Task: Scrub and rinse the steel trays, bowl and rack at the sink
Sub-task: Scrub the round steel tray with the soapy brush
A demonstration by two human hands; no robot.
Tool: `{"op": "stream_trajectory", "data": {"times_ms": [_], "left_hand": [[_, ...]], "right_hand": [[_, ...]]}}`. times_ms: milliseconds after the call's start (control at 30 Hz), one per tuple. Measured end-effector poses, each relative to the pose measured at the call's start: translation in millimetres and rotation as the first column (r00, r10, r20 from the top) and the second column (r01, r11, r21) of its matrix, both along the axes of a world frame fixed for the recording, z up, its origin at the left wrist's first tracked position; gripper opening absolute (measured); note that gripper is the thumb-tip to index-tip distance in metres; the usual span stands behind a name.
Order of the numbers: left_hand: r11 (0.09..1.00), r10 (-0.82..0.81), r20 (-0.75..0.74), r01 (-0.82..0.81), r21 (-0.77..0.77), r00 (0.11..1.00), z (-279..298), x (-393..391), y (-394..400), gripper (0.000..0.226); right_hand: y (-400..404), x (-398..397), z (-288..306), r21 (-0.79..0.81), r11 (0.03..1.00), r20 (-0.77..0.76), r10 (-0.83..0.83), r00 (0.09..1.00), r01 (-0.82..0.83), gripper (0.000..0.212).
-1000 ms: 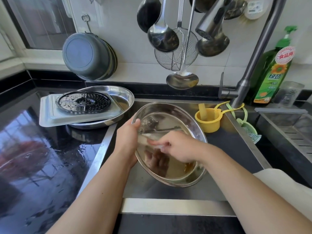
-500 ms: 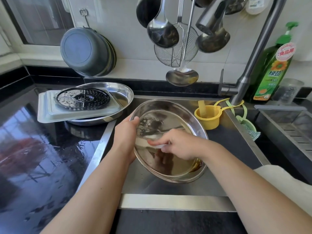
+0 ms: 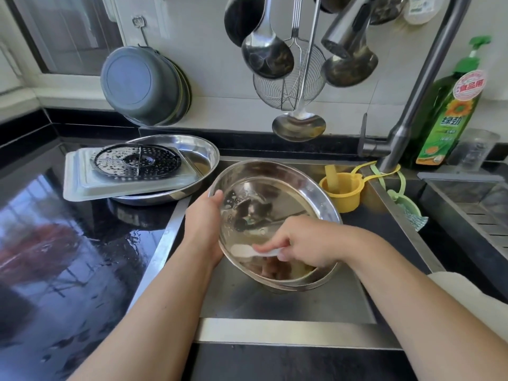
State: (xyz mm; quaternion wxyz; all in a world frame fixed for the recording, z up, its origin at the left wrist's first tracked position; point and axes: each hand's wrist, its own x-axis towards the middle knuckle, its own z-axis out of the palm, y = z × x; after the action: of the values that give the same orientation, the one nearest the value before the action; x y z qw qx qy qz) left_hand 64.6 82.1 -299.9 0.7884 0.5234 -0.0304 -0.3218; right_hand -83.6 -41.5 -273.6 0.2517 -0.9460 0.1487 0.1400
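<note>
Over the sink (image 3: 286, 306), the left hand (image 3: 204, 229) clasps the tilted tray's (image 3: 288, 180) rim to steady it while the right hand (image 3: 305, 242) pinches 1 white scrubber (image 3: 247, 250) against its base.

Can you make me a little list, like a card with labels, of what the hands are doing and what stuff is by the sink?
Place: kitchen sink
Left hand: grips the rim of the round steel tray, tilted over the sink
Right hand: presses a white scrubber inside the tray
Tap: no water seen running
On the counter, left: perforated round rack on a rectangular tray, both on another round tray
By the tap: green dish soap bottle, yellow cup
On the wall: ladles, wire skimmer
</note>
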Motion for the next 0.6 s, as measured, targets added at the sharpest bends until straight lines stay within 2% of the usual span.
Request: {"op": "stream_trajectory", "data": {"times_ms": [100, 133, 233, 300, 367, 467, 533, 600], "left_hand": [[0.999, -0.035, -0.006, 0.034, -0.011, 0.999, -3.0, -3.7, -2.9, 0.030], [0.999, -0.051, -0.022, 0.051, -0.008, 0.998, -3.3, -5.2, -2.9, 0.031], [0.997, -0.077, -0.022, 0.076, -0.023, 0.997, -4.9, -1.4, -1.3, 0.032], [0.997, -0.079, 0.027, 0.080, -0.025, 0.997, -5.5, 1.9, -3.0, 0.032], [0.995, -0.096, 0.074, 0.097, -0.013, 0.993, -4.9, -1.2, -5.1, 0.033], [0.993, -0.119, 0.077, 0.119, 0.002, 0.990, -6.1, -5.2, -6.1, 0.034], [0.993, -0.116, 0.035, 0.116, -0.008, 0.993, -5.0, -3.6, -2.7, 0.034], [0.994, -0.107, 0.023, 0.108, -0.008, 0.994, -3.3, -0.1, -0.4, 0.033]], "right_hand": [[9.0, 16.8, -9.7, -0.029, 0.990, 0.199, -0.132, 0.971, 0.141, 0.046], [9.7, 20.0, -7.3, -0.022, 0.986, 0.211, -0.156, 0.965, 0.164, 0.047], [-0.2, 7.0, 8.0, 0.003, 1.000, 0.008, -0.025, 1.000, 0.025, 0.048], [-4.6, -6.5, 12.5, 0.013, 1.000, -0.122, 0.012, 0.992, -0.011, 0.046], [-1.6, -6.8, 9.0, 0.006, 1.000, -0.081, -0.025, 0.996, 0.026, 0.046], [2.1, 10.4, -3.7, -0.012, 0.996, 0.132, -0.086, 0.988, 0.088, 0.045], [-2.0, 8.6, -3.2, 0.016, 0.998, 0.094, -0.055, 0.994, 0.054, 0.044], [-12.1, -6.8, 4.4, 0.062, 0.998, -0.079, 0.002, 0.997, 0.003, 0.043]]}}
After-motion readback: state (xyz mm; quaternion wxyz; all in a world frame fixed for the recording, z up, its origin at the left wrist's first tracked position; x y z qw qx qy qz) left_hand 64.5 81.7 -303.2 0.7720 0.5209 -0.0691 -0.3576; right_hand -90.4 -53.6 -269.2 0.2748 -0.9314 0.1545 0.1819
